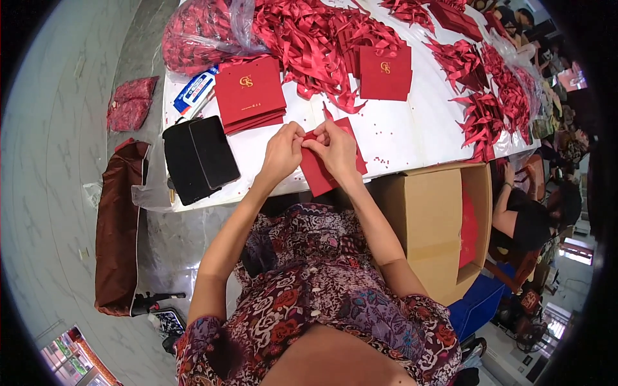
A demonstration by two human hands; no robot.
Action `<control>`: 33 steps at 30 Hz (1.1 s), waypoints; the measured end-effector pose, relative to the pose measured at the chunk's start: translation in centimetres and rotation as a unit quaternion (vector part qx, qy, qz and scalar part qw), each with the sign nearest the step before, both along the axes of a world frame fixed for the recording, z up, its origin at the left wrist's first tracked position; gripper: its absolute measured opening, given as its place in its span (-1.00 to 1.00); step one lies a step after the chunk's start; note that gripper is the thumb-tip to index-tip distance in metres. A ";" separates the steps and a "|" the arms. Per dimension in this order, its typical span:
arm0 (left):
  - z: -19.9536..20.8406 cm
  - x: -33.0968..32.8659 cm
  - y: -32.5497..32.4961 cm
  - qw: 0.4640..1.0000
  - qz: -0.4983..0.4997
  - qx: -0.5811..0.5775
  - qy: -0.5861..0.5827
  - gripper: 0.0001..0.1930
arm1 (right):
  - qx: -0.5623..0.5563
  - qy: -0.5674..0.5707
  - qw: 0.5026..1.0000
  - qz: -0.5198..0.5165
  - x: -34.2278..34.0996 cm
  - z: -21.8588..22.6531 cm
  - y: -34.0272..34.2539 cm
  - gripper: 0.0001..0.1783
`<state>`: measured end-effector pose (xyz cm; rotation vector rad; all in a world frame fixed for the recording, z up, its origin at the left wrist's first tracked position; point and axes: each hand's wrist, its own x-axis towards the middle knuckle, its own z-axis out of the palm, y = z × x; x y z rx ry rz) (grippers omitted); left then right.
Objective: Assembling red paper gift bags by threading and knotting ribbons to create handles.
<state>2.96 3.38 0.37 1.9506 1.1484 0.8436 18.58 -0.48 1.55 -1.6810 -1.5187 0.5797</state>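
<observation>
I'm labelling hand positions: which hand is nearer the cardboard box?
Right. The right hand is above and left of the cardboard box in the picture; the left hand is farther left, beyond the right one.

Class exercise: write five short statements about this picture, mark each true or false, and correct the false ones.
1. The left grip and right grip touch the same red card. True.
2. The box is left of the black case. False: it is to the right.
3. Red ribbons lie on the white table. True.
4. The person's top is plain. False: it is floral.
5. The blue-and-white pack lies beside a card stack. True.
</observation>
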 end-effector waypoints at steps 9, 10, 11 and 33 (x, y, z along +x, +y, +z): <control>1.3 1.2 -1.2 0.997 -0.011 0.072 0.038 -0.81 | 0.029 -0.111 0.991 0.075 2.9 1.6 1.2 -0.77; 1.3 1.2 -1.3 0.994 -0.023 0.100 0.036 -0.83 | 0.002 -0.151 0.982 0.113 3.2 1.5 1.5 -0.75; 1.4 1.1 -1.3 0.994 -0.024 0.101 0.036 -0.83 | 0.003 -0.151 0.982 0.112 3.7 1.2 1.8 -0.75; 3.0 0.1 -0.4 0.963 -0.127 0.228 0.061 -0.89 | -0.340 0.376 0.854 0.117 4.3 -0.5 3.6 -0.88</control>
